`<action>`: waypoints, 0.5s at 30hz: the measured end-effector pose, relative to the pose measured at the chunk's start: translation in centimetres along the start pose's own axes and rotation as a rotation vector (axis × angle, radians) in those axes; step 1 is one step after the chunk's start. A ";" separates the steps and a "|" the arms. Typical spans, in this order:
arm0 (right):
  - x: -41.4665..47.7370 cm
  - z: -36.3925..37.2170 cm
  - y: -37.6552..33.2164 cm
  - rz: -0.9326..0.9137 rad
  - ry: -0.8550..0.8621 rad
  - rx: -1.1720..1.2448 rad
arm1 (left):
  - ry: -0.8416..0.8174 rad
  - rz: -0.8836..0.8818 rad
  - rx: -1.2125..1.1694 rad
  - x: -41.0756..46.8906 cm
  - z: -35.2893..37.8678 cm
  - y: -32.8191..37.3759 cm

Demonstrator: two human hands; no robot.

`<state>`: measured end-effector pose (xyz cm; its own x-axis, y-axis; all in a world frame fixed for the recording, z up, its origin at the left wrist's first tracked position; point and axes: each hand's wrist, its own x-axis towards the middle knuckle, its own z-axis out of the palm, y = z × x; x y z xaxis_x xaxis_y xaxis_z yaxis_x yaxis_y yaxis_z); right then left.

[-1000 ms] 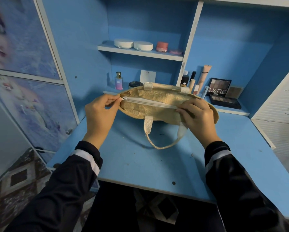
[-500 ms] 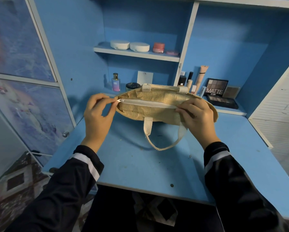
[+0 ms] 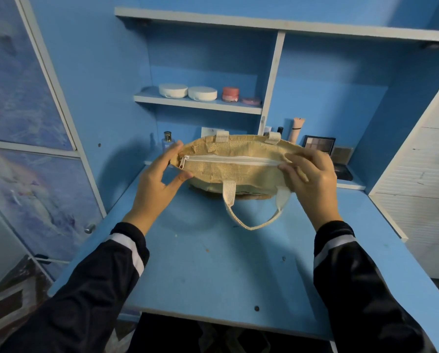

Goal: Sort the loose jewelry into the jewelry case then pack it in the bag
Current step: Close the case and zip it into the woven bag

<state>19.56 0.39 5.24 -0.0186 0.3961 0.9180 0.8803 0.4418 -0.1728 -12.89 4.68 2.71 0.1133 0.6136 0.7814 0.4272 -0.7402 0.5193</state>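
- The beige woven jute bag (image 3: 228, 171) stands on the blue desk top (image 3: 213, 263), in front of the shelves. Its long axis runs from left to right across the person.
- The white zipper (image 3: 233, 160) follows this same axis and looks closed along all its length. The jewelry case is not visible; I cannot tell if it is inside.
- The metal zipper pull (image 3: 183, 162) lies at the left end of the bag, just beside the left hand (image 3: 154, 184). This hand is clearly the nearer one to it.
- The left hand is relaxed and spread, with the forefinger over the end of the bag and the thumb against its near side. It pinches nothing.
- The right hand (image 3: 312, 177) has its fingers curled on the right end of the bag and grips the top edge there.
- The white webbing handle (image 3: 251, 225) hangs toward the person, between the two hands. I judge that packing is almost finished, and that a lift would start from this handle.
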 end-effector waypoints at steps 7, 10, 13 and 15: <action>-3.8 -1.8 3.2 0.164 0.013 0.046 | 0.002 -0.004 0.006 0.8 0.3 -0.2; -4.8 -2.2 3.6 0.194 -0.064 0.116 | 0.005 -0.001 -0.008 1.1 0.5 -0.3; -5.2 -2.5 3.5 0.205 -0.130 0.157 | 0.008 0.004 -0.015 1.2 0.7 -0.6; -5.2 -2.5 3.4 0.223 -0.142 0.170 | 0.014 -0.006 -0.012 1.1 0.7 -0.8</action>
<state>23.85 -2.11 0.77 0.0896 0.6019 0.7935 0.7783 0.4548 -0.4329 -12.47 6.19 2.91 0.0978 0.6140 0.7832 0.4171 -0.7398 0.5280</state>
